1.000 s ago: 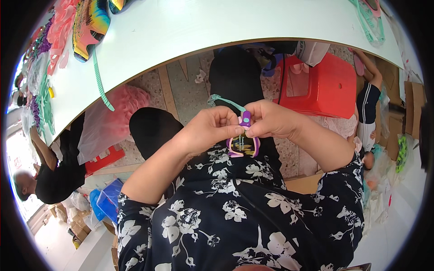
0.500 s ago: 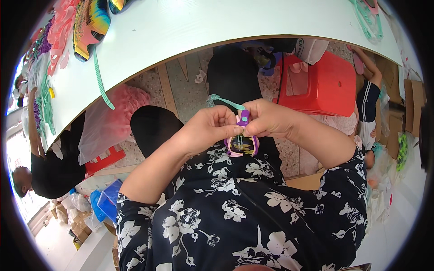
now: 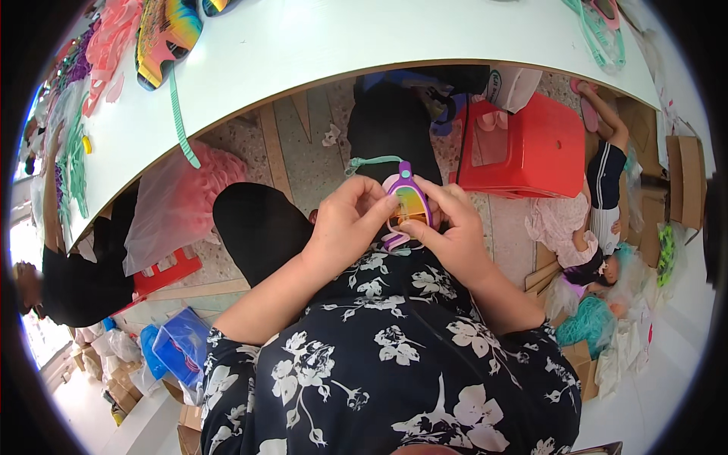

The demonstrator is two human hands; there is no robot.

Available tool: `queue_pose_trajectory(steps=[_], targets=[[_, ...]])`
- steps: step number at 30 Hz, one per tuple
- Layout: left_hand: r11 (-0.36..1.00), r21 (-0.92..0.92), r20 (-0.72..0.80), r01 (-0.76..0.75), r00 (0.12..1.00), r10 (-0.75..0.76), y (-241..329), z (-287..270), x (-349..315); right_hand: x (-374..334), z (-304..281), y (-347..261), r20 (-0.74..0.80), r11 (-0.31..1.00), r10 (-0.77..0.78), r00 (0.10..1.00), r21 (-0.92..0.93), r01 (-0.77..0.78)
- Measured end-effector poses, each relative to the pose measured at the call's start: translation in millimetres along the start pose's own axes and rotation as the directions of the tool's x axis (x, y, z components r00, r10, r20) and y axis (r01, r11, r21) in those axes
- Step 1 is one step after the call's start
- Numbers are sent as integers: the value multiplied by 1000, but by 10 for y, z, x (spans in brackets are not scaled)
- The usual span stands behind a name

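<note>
While the 2 hands meet near the centre of the frame, the purple goggles sit between them, in front of the person's lap. The grip of the left hand is closed, its thumb and bent fingers clamped on the left edge of the goggles. The grip of the right hand is also closed on them, with the thumb at the lower part of the orange-yellow lens and the fingers at the right edge. A purple clip stands clear above the fingers, and a teal strap runs from it toward the left.

Compared with 0.5 s ago, the right hand has come down from the clip to the side of the goggles, and its forearm now rises more steeply from the lower right. The lens, dark then, now shines orange and yellow. The left hand keeps its hold on the left side.

Across the top of the frame lies the white desk, with a teal strip hanging over its edge at upper left. A red stool stands at upper right, and a bag of pink pieces lies left of centre.
</note>
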State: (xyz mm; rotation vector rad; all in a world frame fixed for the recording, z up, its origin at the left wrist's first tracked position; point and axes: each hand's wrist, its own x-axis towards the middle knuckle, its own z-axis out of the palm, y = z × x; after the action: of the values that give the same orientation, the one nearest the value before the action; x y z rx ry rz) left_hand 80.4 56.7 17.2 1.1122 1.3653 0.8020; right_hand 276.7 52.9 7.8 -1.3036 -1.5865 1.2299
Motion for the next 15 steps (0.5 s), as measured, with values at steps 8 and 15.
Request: queue_pose_trajectory(steps=[8, 15], targets=[[908, -398, 25, 130, 991, -131, -322, -17, -243, 22, 145, 28, 75, 993, 64, 995, 91, -71], [932, -355, -115, 71, 986, -118, -197, 57, -356, 91, 93, -92, 107, 996, -14, 994, -92, 24]])
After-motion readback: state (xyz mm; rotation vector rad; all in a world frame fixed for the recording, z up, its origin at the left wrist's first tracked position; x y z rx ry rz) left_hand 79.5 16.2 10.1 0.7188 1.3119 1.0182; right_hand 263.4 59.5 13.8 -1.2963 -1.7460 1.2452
